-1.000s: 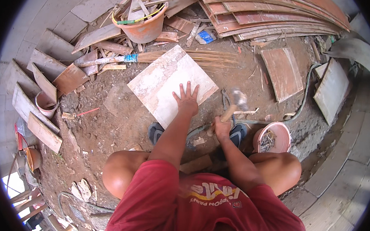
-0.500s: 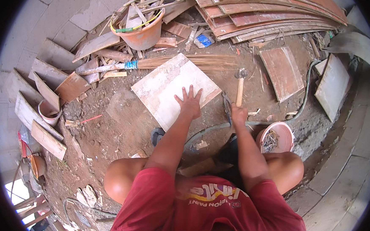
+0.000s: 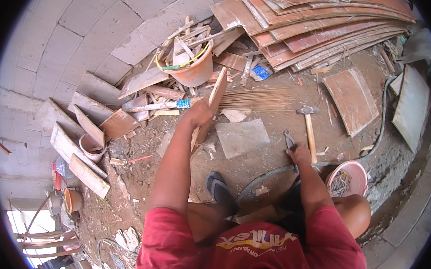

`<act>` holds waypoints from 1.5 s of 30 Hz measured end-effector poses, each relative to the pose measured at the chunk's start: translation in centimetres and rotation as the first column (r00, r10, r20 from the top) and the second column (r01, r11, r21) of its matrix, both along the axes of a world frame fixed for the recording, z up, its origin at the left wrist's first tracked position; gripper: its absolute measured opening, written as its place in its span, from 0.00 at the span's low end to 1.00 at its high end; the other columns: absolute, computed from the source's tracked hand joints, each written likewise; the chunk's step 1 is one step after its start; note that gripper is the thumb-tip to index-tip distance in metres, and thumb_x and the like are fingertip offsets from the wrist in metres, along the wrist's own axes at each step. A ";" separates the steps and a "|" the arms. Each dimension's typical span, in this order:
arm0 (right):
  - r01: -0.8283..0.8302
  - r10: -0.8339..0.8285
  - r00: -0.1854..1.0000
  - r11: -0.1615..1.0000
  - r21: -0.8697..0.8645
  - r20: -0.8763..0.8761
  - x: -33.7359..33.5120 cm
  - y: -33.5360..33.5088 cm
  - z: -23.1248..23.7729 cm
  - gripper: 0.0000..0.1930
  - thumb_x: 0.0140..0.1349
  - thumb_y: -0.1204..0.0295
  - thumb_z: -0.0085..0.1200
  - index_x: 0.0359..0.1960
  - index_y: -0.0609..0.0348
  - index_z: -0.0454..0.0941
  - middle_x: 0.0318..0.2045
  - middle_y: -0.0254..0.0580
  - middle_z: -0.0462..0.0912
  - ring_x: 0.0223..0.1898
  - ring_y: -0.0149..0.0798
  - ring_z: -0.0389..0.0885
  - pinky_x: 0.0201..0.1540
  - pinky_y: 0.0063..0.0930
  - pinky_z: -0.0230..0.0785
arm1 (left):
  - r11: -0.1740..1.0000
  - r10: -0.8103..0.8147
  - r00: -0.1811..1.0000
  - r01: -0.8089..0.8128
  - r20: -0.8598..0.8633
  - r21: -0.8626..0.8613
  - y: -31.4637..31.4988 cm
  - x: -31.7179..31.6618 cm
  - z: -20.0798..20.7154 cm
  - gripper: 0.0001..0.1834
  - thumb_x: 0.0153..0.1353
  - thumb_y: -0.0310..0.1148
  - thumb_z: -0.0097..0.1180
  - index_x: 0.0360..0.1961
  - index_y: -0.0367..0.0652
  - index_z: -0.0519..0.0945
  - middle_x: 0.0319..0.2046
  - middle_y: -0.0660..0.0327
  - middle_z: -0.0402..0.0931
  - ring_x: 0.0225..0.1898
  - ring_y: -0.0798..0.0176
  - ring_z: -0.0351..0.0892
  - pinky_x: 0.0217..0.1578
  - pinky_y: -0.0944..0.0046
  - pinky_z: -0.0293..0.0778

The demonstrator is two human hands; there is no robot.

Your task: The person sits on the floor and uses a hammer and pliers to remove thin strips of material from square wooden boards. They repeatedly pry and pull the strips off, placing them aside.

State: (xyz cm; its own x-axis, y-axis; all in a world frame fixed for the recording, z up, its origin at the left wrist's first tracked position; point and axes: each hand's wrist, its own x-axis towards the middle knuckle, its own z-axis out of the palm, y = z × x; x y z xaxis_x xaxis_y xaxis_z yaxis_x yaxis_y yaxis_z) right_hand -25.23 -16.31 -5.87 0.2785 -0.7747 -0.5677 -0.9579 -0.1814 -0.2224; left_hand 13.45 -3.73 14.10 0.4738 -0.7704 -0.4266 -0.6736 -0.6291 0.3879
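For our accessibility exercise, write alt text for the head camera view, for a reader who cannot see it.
Seen from above, a squatting person's left hand tilts a square tile up on edge over bare dirt, while the right hand grips pliers beside a hammer lying on the ground. Scrap boards, a broom and a pink bowl of nails surround them.

Tile [image 3: 210,107] now tipped on edge by left hand [image 3: 199,113], hammer [image 3: 309,125] laid down — right hand [image 3: 299,153] at pliers [image 3: 290,140]

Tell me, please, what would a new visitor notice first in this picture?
First, the left hand tipping a square board up on its edge, in the middle of the dirt floor. To its right, the right hand rests at a pair of pliers, beside a hammer. Behind, an orange bucket overflows with wood scraps.
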 end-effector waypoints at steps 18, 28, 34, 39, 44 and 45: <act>0.162 -0.645 0.600 0.678 0.717 0.474 1.6 -0.8 0.3 0.22 0.67 0.53 0.51 0.38 0.64 0.80 0.23 0.38 0.78 0.27 0.35 0.77 0.27 0.30 0.67 | 0.989 -0.013 0.983 -0.014 -0.183 -0.148 10.6 -0.9 18.6 0.33 0.50 0.29 0.54 0.62 0.39 0.71 0.50 0.47 0.78 0.53 0.53 0.76 0.57 0.60 0.67; -0.279 0.036 0.734 0.926 0.253 0.678 5.2 2.3 25.8 0.17 0.68 0.62 0.48 0.46 0.65 0.76 0.35 0.43 0.83 0.33 0.36 0.82 0.44 0.33 0.69 | 0.977 -0.207 0.976 0.202 -0.069 -0.072 10.2 -2.4 10.7 0.31 0.51 0.26 0.46 0.61 0.38 0.70 0.53 0.37 0.75 0.56 0.40 0.74 0.58 0.52 0.68; -0.324 0.181 0.862 0.915 0.240 0.473 5.7 4.3 28.4 0.26 0.68 0.61 0.47 0.67 0.55 0.65 0.40 0.54 0.83 0.38 0.45 0.83 0.47 0.35 0.71 | 0.973 -0.153 0.979 0.173 0.134 -0.151 10.5 -3.7 9.5 0.26 0.59 0.35 0.50 0.59 0.39 0.72 0.51 0.40 0.76 0.55 0.41 0.75 0.56 0.50 0.70; -0.456 0.532 0.709 0.846 -0.275 0.462 7.5 6.2 26.8 0.26 0.70 0.64 0.46 0.70 0.42 0.60 0.50 0.62 0.78 0.53 0.59 0.76 0.57 0.43 0.67 | 0.970 -0.126 0.970 0.165 0.209 -0.181 10.5 -3.9 9.0 0.23 0.62 0.41 0.51 0.55 0.39 0.74 0.48 0.42 0.78 0.52 0.41 0.76 0.53 0.48 0.71; -0.413 0.542 0.748 0.832 -0.370 0.382 7.9 6.7 24.8 0.28 0.69 0.66 0.47 0.70 0.39 0.58 0.52 0.62 0.76 0.53 0.64 0.75 0.55 0.46 0.69 | 0.978 -0.125 0.973 0.154 0.193 -0.143 10.3 -4.1 9.9 0.22 0.63 0.42 0.50 0.54 0.40 0.75 0.48 0.43 0.79 0.52 0.42 0.77 0.53 0.47 0.72; -0.421 0.533 0.779 0.835 -0.354 0.330 8.3 7.4 25.6 0.28 0.69 0.66 0.47 0.71 0.39 0.58 0.52 0.62 0.76 0.52 0.64 0.75 0.55 0.47 0.69 | 0.979 -0.127 0.973 0.154 0.193 -0.136 10.4 -4.1 10.0 0.22 0.63 0.42 0.50 0.54 0.40 0.75 0.48 0.44 0.79 0.52 0.42 0.77 0.53 0.47 0.72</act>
State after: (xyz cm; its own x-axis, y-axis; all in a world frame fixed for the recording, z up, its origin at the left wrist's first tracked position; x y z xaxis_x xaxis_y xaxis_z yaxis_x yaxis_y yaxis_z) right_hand -16.94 -8.87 19.69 0.8072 -0.5758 -0.1303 -0.5662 -0.6926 -0.4469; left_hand 9.38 6.70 24.05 0.4155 -0.8830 -0.2183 -0.8191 -0.4676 0.3324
